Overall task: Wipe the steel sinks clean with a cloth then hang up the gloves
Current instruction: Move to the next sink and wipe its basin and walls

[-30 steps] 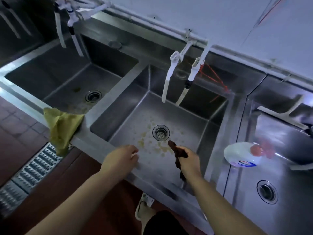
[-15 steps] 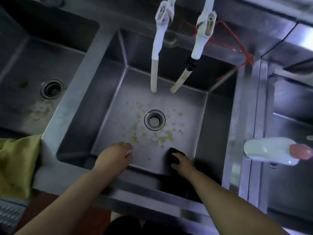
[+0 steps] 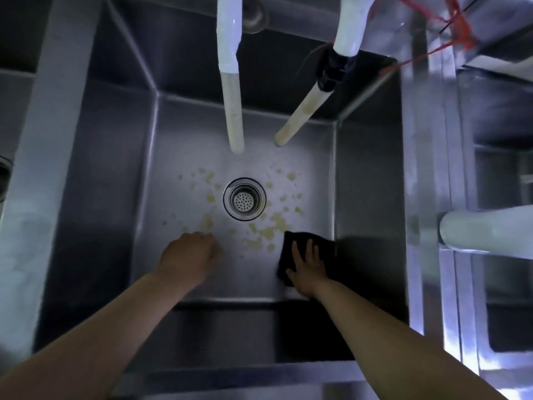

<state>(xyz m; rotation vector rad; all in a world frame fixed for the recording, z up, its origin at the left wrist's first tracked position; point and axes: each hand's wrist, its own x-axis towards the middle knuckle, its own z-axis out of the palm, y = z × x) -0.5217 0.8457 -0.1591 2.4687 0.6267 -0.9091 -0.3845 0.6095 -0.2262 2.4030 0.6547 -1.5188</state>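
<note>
Sink (image 3: pixel 369 183), steel, seen from above w/ both my bare arms reaching down into it. My right hand (image 3: pixel 307 269) lies flat w/ fingers spread, pressing a dark cloth (image 3: pixel 323 249) onto the basin floor in the near right corner, the cloth's right edge against the side wall. My left hand (image 3: pixel 190 255) hovers or rests near the floor at front left, fingers loosely curled, holding nothing; can't tell if it touches the steel. Round drain (image 3: pixel 244 199) w/ perforated strainer sits mid-floor. Yellowish stains (image 3: pixel 268 230) are scattered around the drain, thickest btwn drain and cloth, just beside the cloth's far edge. Two white taps hang over the basin: left hose (image 3: pixel 232 90) straight down, right hose (image 3: pixel 302 116) angled toward the centre, both w/ discoloured beige ends. Red string (image 3: pixel 458 33) is tangled at the top right rim. White bottle (image 3: pixel 487 229) lies on its side at the right edge, partly cut off.
</note>
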